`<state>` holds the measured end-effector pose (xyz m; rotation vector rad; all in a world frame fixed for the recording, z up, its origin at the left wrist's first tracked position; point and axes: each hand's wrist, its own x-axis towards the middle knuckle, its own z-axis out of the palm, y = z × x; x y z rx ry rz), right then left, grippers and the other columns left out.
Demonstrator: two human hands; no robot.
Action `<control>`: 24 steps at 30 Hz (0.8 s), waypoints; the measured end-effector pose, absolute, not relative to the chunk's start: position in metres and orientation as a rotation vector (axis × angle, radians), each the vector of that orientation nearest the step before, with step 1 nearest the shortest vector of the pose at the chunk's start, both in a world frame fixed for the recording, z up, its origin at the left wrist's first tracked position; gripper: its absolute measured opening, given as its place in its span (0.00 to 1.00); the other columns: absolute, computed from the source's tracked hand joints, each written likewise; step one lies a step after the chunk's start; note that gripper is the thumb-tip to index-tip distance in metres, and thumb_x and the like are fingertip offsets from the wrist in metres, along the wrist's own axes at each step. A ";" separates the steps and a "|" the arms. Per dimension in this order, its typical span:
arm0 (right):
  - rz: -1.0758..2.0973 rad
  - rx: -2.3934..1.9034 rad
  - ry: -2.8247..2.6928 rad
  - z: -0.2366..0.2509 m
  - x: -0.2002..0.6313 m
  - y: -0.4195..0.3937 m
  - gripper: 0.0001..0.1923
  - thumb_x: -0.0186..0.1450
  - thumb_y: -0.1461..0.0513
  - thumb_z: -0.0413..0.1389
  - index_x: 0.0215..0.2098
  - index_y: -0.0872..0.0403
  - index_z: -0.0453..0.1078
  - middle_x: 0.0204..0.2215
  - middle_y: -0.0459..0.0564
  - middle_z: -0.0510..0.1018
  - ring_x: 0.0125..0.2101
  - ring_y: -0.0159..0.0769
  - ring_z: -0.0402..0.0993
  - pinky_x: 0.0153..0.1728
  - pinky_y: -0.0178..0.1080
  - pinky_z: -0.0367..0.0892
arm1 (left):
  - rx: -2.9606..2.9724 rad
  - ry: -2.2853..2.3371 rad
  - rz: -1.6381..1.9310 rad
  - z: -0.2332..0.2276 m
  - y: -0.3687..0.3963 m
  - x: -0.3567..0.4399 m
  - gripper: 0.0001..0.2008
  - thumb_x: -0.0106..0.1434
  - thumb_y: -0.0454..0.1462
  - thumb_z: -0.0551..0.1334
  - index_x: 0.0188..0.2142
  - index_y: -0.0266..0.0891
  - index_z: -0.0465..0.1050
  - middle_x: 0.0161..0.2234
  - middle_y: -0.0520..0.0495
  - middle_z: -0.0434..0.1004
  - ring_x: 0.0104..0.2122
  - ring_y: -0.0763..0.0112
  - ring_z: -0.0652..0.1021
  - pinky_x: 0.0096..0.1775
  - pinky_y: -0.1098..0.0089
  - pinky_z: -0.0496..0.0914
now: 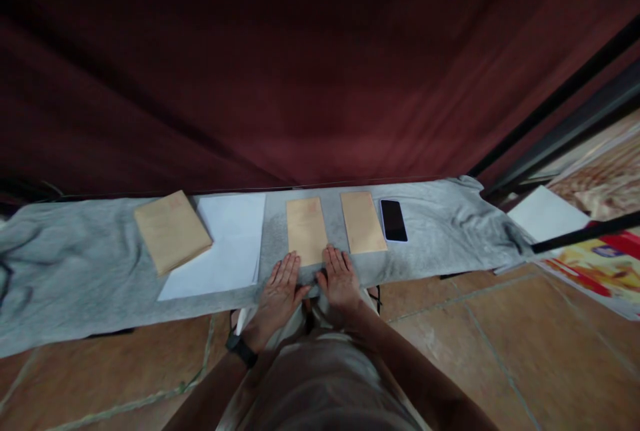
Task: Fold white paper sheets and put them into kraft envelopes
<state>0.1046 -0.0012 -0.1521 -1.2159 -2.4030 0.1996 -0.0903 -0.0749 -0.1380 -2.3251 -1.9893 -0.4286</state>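
A tan paper envelope (305, 227) lies flat in front of me on a grey cloth. My left hand (280, 289) rests flat at its lower left corner, fingers stretched forward. At the lower right corner lies my right hand (340, 274), also flat with its fingertips touching the paper's edge. Neither hand grips anything. Just to the right is a second tan envelope (363, 223). On the left, a stack of tan envelopes (173, 231) partly covers some white paper sheets (230, 237).
A dark-screened phone (394, 221) lies beside the second envelope. The grey cloth (440, 231) covers a long narrow surface. Behind it hangs a dark red curtain (320, 84). Black bars (575, 91) and a colourful printed box (600, 264) stand at the right, above a tiled floor (450, 337).
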 end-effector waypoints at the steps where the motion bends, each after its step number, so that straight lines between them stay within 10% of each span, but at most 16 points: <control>1: 0.187 -1.244 -2.391 -0.152 0.105 -0.003 0.34 0.74 0.56 0.50 0.73 0.63 0.52 0.71 0.66 0.60 0.70 0.53 0.57 0.69 0.58 0.54 | -2.306 -2.009 -0.433 -0.138 -0.076 -0.090 0.36 0.75 0.50 0.50 0.70 0.25 0.56 0.70 0.29 0.59 0.71 0.51 0.59 0.69 0.51 0.58; 16: 0.285 -1.089 -2.503 -0.141 0.090 -0.017 0.28 0.76 0.57 0.50 0.71 0.56 0.59 0.69 0.56 0.64 0.69 0.40 0.61 0.70 0.48 0.53 | -1.845 -2.689 -1.518 -0.140 -0.044 -0.082 0.27 0.70 0.47 0.57 0.64 0.39 0.66 0.61 0.36 0.74 0.62 0.54 0.74 0.63 0.51 0.68; 24: 0.322 -1.082 -2.483 -0.140 0.090 -0.017 0.28 0.76 0.57 0.50 0.71 0.58 0.59 0.70 0.56 0.64 0.69 0.41 0.60 0.71 0.49 0.51 | -1.141 -3.030 -2.338 -0.123 -0.026 -0.079 0.37 0.59 0.42 0.68 0.65 0.39 0.61 0.41 0.46 0.80 0.35 0.67 0.80 0.35 0.68 0.74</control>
